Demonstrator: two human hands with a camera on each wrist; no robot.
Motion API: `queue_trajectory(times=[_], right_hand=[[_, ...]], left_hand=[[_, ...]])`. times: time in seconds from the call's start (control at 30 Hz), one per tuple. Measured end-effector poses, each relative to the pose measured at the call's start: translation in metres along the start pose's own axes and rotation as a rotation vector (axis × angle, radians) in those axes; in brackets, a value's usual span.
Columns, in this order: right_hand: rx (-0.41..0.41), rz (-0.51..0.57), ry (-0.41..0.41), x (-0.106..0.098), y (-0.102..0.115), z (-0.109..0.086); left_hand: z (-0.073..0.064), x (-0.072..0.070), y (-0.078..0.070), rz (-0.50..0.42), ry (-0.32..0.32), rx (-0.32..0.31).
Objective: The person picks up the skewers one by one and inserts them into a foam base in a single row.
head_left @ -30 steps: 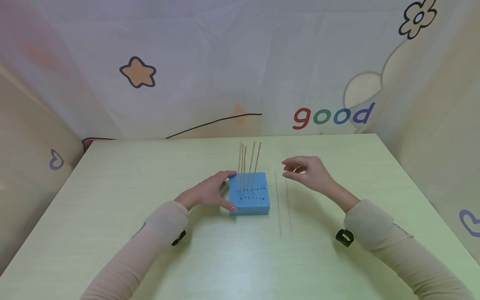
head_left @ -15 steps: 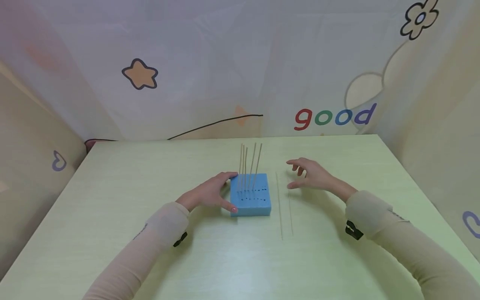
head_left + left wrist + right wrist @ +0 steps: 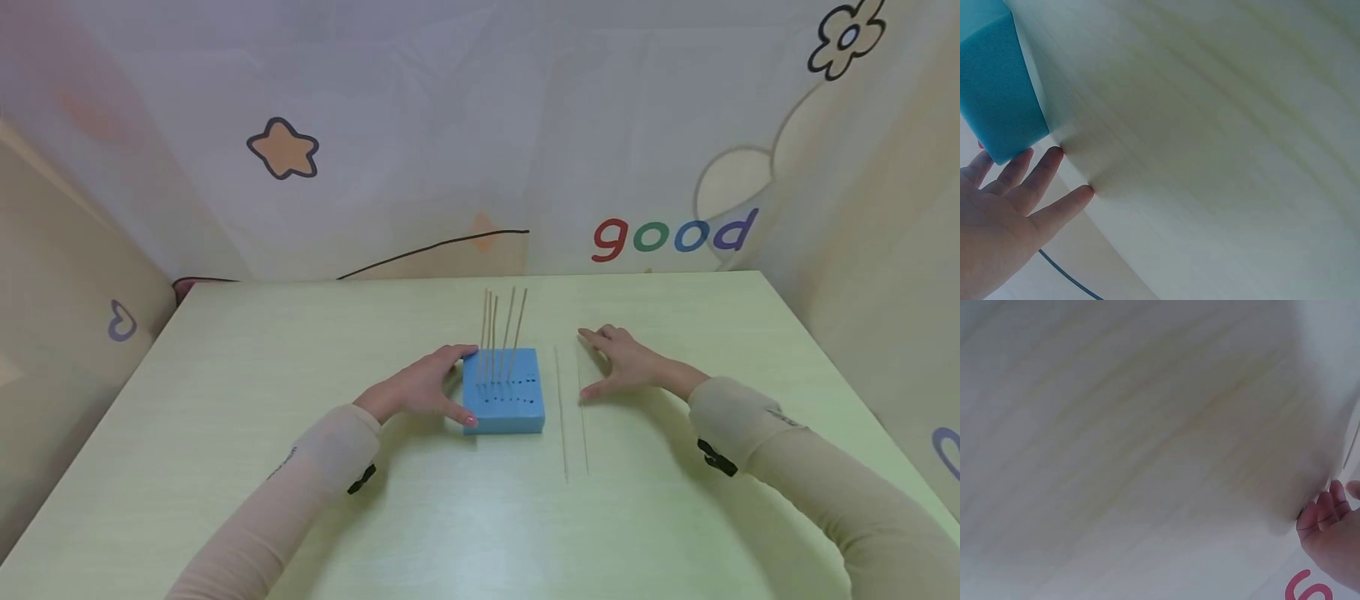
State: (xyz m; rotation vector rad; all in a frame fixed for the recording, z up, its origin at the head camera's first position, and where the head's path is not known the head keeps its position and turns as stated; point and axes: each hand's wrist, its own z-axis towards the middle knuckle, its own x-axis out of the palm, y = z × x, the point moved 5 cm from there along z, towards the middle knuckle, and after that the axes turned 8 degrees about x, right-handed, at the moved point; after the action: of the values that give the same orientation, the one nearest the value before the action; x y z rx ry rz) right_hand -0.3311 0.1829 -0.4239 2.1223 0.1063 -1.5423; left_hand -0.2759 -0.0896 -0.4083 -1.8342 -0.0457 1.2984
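A blue foam block point(image 3: 504, 408) with rows of small holes lies on the table in the head view. Several thin wooden sticks point(image 3: 517, 336) stand up from one row of its holes, leaning slightly. My left hand point(image 3: 416, 387) holds the block by its left side, thumb at the front corner and fingertips at the back. In the left wrist view, the fingers touch the foam block's point(image 3: 1004, 87) lower edge. To the block's right lie two thin sticks, a nearer one point(image 3: 561, 417) and a farther one point(image 3: 584, 433). My right hand point(image 3: 626, 364), thumb and fingers spread, is at the farther stick's back end, holding nothing.
The pale wood-grain table point(image 3: 300, 333) reaches back to a hanging printed cloth point(image 3: 420, 125). Similar cloth hangs at both sides. Each wrist wears a black device, such as the right black clasp point(image 3: 716, 458) below the sleeve.
My right hand has come down toward the table by the farther stick, its thumb and fingers parting from a near pinch. My left hand stays on the block.
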Motion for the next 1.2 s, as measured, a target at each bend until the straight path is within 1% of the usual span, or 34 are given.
queue_trajectory(times=[0.17,0.33,0.6,0.77,0.9,1.0,1.1,1.2], right_hand=[[0.008,-0.052,-0.021,0.003,0.002,0.000],[0.009,-0.084,-0.037,0.004,0.004,0.001],[0.011,-0.021,-0.021,0.004,0.004,0.003],[0.022,0.082,0.009,0.006,0.004,0.006],[0.067,0.217,0.020,0.002,0.004,0.004],[0.088,0.284,0.015,-0.002,0.004,0.001],[0.073,0.323,0.014,-0.007,0.006,-0.001],[0.064,0.418,0.030,-0.010,0.007,-0.002]], left_hand=[[0.000,0.000,0.000,-0.010,0.002,-0.008],[0.001,0.000,0.000,-0.009,-0.003,0.001],[0.001,0.001,0.002,-0.003,0.001,0.002],[0.001,0.001,0.002,0.003,0.004,0.011],[0.002,0.002,0.002,-0.003,0.006,0.018],[0.003,0.002,0.002,-0.006,0.008,0.027],[0.002,0.001,0.002,-0.005,0.010,0.023],[0.002,0.001,0.002,-0.005,0.009,0.018]])
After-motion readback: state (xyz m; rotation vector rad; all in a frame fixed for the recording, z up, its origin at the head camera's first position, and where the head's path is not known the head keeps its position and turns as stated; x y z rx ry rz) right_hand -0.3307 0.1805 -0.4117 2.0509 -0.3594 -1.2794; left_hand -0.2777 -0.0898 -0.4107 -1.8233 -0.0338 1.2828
